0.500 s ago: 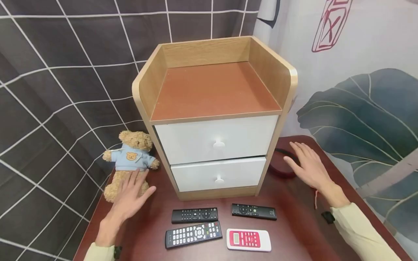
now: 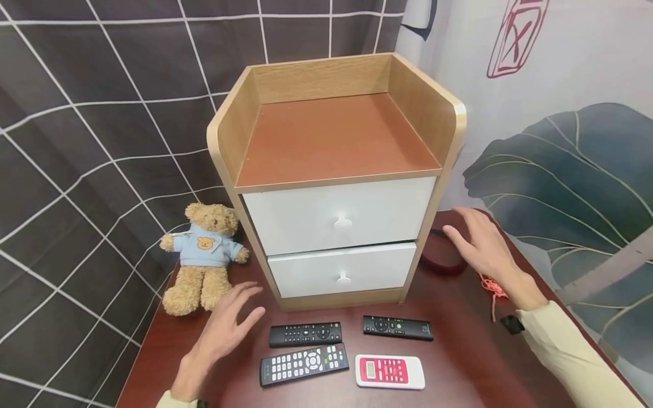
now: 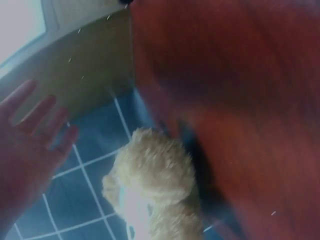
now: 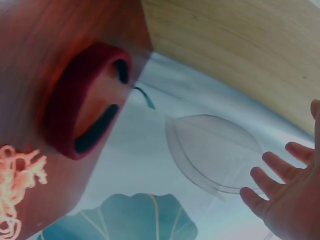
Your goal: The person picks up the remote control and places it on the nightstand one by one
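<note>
My left hand (image 2: pixel 224 328) hovers with loosely spread fingers in front of the teddy bear (image 2: pixel 204 252), left of the remotes, holding nothing. The bear wears a blue hoodie and sits against the left curtain. On the right, my right hand (image 2: pixel 487 249) is open and empty above a dark red headband (image 2: pixel 444 266) and a bundle of coral-pink yarn (image 2: pixel 494 288). In the right wrist view the headband (image 4: pixel 70 100) lies on the table with its ends apart, well away from the fingers. Between my hands stands a wooden cabinet (image 2: pixel 339 141) with two white drawers, both pushed in.
In front of the cabinet lie a black remote (image 2: pixel 305 334), a larger black remote (image 2: pixel 304 364), another black remote (image 2: pixel 398 327) and a white-and-pink remote (image 2: pixel 390 372). A dark grid curtain (image 2: pixel 102 141) hangs left and behind, a pale leaf-patterned one (image 2: pixel 571 181) right.
My left hand has moved right and toward me, off the bear's legs, uncovering them. The right hand has shifted slightly, showing more of the yarn.
</note>
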`<state>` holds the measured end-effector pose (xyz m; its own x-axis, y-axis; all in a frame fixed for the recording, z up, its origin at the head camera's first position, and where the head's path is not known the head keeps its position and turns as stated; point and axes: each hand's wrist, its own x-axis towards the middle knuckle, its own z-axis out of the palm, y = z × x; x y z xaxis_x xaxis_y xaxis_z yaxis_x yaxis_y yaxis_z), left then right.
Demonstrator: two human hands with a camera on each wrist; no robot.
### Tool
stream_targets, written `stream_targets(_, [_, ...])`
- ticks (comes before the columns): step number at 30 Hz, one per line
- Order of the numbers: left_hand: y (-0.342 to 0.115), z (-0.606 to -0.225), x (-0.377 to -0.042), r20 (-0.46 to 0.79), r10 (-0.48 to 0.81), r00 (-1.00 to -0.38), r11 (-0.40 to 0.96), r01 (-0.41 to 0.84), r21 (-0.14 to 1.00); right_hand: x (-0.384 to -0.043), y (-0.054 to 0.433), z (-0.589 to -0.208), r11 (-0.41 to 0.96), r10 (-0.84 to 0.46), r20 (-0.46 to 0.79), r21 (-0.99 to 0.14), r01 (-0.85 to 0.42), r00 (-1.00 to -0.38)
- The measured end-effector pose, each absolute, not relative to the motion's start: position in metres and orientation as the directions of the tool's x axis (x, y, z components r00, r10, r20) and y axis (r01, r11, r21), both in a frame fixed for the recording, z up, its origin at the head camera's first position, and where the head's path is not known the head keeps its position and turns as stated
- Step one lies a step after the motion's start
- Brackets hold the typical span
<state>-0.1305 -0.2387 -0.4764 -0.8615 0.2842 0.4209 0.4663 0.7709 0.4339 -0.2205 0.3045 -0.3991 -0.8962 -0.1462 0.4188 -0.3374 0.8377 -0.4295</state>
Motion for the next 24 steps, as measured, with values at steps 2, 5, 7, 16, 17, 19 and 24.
stream_targets(2, [-0.235, -0.481, -0.130, 0.475, 0.301, -0.827, 0.751, 0.512, 0.417, -0.220, 0.302, -0.393, 0.826, -0.128, 0.430, -0.453, -0.336, -0.894])
stream_targets(5, [-0.228, -0.490, -0.130, 0.540, 0.345, -0.768, 0.713, 0.588, 0.381, -0.217, 0.297, -0.382, 0.800, -0.104, 0.466, -0.486, -0.352, -0.879])
stream_targets(7, [-0.223, -0.495, -0.130, 0.554, 0.384, -0.739, 0.691, 0.628, 0.359, -0.215, 0.293, -0.372, 0.767, -0.084, 0.487, -0.526, -0.369, -0.869])
stream_targets(16, [-0.205, -0.509, -0.126, 0.468, 0.478, -0.743, 0.675, 0.652, 0.345, -0.224, 0.268, -0.325, 0.600, -0.042, 0.646, -0.594, -0.536, -0.763])
stream_targets(17, [-0.204, -0.510, -0.125, 0.445, 0.487, -0.752, 0.678, 0.646, 0.350, -0.226, 0.265, -0.320, 0.574, -0.044, 0.671, -0.589, -0.569, -0.740])
stream_targets(19, [-0.201, -0.511, -0.123, 0.395, 0.498, -0.772, 0.689, 0.629, 0.360, -0.229, 0.260, -0.310, 0.522, -0.047, 0.715, -0.578, -0.627, -0.698])
stream_targets(24, [-0.195, -0.512, -0.121, 0.299, 0.519, -0.801, 0.717, 0.598, 0.357, -0.233, 0.244, -0.274, 0.383, 0.019, 0.802, -0.558, -0.737, -0.597])
